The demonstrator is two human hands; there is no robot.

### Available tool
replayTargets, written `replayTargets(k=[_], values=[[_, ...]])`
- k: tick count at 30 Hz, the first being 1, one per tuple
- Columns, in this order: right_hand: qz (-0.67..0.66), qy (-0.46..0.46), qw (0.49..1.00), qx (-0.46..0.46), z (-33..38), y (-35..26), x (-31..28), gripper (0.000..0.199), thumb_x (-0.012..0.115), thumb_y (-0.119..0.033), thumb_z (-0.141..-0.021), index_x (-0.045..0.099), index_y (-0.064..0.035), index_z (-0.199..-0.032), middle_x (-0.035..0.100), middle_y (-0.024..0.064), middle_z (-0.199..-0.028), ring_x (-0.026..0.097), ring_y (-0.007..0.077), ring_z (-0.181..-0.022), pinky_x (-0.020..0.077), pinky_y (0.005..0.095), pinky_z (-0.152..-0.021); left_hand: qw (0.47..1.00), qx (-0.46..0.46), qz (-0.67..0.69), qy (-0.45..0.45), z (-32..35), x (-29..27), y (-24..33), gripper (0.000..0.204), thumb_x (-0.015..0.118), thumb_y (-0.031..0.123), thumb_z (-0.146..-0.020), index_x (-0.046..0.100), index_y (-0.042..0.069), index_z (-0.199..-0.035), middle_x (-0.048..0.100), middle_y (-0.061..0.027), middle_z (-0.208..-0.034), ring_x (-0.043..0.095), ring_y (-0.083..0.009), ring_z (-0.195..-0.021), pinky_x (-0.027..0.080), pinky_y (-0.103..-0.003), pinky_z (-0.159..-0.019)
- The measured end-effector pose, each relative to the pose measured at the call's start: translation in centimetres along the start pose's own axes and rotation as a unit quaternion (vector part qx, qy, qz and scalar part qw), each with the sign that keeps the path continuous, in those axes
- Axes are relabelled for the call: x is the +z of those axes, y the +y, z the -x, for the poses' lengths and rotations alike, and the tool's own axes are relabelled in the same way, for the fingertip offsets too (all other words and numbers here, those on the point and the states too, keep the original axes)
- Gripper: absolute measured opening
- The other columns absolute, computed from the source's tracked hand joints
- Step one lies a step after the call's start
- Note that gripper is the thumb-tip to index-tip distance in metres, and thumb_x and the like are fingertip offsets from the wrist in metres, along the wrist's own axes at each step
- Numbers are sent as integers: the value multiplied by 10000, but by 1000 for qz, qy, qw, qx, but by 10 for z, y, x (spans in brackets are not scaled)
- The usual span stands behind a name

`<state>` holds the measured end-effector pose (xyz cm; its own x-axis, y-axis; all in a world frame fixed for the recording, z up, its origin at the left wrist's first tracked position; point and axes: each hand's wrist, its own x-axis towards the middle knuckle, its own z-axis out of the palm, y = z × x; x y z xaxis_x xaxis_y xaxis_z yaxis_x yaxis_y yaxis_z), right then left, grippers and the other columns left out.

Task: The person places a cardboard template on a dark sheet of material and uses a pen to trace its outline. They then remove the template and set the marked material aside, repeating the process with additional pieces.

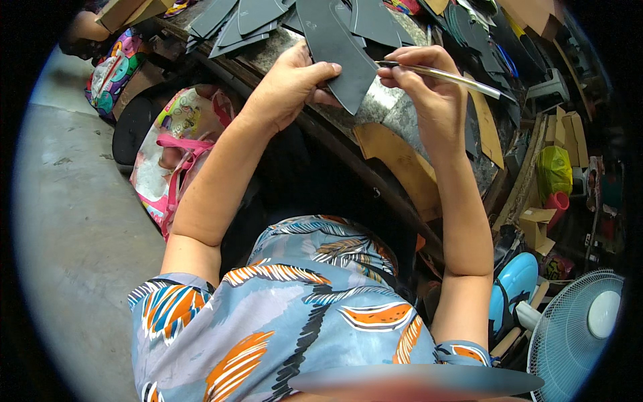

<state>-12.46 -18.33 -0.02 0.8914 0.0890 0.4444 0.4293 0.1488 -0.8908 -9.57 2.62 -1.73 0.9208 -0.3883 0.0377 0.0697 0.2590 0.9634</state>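
My left hand (293, 84) is closed on a dark grey curved sheet piece (337, 55), thumb on top and fingers beneath. The piece is tilted above the worktable, its pointed end toward me. In my right hand (429, 80) a slim silver pen (462, 82) is pinched, its tip at the right edge of the held piece. Whether the tip touches the sheet I cannot tell. Behind it lie several similar grey pieces (234, 23) in overlapping stacks. A tan curved template (402, 164) rests at the table's near edge, below my right hand.
The worktable (385, 100) has a worn, mottled top. Another tan strip (487, 130) lies on its right side. A pink-handled bag (184, 147) stands at the left, near a colourful patterned bag (115, 74). At the lower right are a white fan (576, 335) and a blue round object (516, 288).
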Motion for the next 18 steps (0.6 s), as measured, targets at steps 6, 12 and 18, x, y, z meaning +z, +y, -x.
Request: replayTargets(k=[6, 12, 18], values=[[223, -31, 972, -70, -2, 15, 1, 68, 683, -30, -808, 680, -36, -876, 704, 47, -828, 700, 128, -807, 571, 268, -758, 999, 6, -52, -12, -1, -2, -2, 438, 587, 84, -941, 425, -14, -1335, 613, -127, -1153, 691, -177, -949, 638, -304, -719], [232, -38, 970, -69, -1, 23, 0, 46, 692, -33, -809, 676, -45, -850, 713, 44, -823, 715, 134, -817, 586, 274, -759, 997, -2, -70, -10, -4, -2, -4, 463, 587, 76, -932, 411, -9, -1352, 612, -122, -1157, 689, -167, -945, 635, -314, -738], [258, -56, 964, -43, 2, 21, 1, 88, 668, 21, -832, 674, -57, -872, 708, 44, -884, 702, 134, -889, 585, 280, -816, 997, -10, -79, -5, -4, -1, -3, 469, 593, 74, -927, 417, -6, -1355, 616, -126, -1163, 690, -166, -949, 634, -320, -750]])
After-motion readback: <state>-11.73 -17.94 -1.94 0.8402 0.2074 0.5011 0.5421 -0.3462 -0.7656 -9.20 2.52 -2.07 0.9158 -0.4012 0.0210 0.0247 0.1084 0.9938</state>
